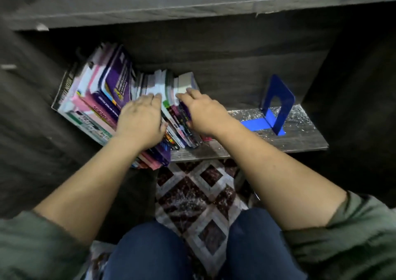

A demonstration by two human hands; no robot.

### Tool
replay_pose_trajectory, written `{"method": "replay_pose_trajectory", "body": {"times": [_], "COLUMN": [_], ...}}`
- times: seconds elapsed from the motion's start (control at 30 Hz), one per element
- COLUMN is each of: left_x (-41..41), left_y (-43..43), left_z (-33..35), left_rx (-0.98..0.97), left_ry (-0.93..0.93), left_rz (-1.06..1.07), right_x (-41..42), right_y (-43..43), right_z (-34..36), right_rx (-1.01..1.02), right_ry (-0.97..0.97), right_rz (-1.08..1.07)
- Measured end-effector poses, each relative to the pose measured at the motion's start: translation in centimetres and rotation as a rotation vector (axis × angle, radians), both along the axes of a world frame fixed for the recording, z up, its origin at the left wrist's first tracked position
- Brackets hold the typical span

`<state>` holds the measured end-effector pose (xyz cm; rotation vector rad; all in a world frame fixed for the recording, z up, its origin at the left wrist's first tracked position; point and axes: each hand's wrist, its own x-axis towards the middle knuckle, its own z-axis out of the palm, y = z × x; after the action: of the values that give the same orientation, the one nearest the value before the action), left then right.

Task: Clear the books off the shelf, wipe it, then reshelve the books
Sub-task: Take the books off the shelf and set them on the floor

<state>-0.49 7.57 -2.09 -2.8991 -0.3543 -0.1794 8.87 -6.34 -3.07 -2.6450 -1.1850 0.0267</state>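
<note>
The books (102, 95) stand in a packed row on the shelf (300, 138), well to the left of the blue bookend (278, 104), and they lean away from it, spines facing out. Those farthest from the bookend tilt most, lying almost flat against the shelf's side wall; several at the front jut past the shelf edge.

The left hand (139, 119) lies palm down over the middle of the row, on the side of the right hand away from the bookend. Its fingers are stretched fairly straight across the page tops and its thumb is against the spines. The right hand (203, 112) rests on the books nearest the bookend, fingers reaching over their tops; blur hides whether it grips them or only touches.

Between those books and the bookend the shelf board lies bare, speckled with pale dust around the bookend's foot. Below the bookend's shelf lies a diamond-patterned rug (192, 194), with the person's blue-jeaned knees (150, 252) on it.
</note>
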Motion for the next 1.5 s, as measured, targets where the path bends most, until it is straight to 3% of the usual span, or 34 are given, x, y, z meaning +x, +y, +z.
{"method": "replay_pose_trajectory", "body": {"times": [0.53, 0.83, 1.2, 1.5], "left_x": [0.4, 0.4, 0.6, 0.4], "left_y": [-0.3, -0.8, -1.0, -1.0], "left_z": [-2.4, -2.8, -2.3, -2.3], "left_rx": [-0.087, -0.119, -0.159, -0.154], "left_ry": [-0.009, -0.035, -0.01, -0.018], "left_rz": [0.059, 0.103, 0.138, 0.125], "right_x": [1.8, 1.5, 1.2, 1.4], "right_y": [-0.2, 0.2, 0.3, 1.2], "right_z": [-2.6, -2.7, -2.4, -2.5], "right_rx": [-0.042, 0.031, -0.015, 0.153], "right_ry": [-0.124, -0.066, -0.082, -0.059], "right_rz": [-0.046, -0.09, 0.016, -0.078]}}
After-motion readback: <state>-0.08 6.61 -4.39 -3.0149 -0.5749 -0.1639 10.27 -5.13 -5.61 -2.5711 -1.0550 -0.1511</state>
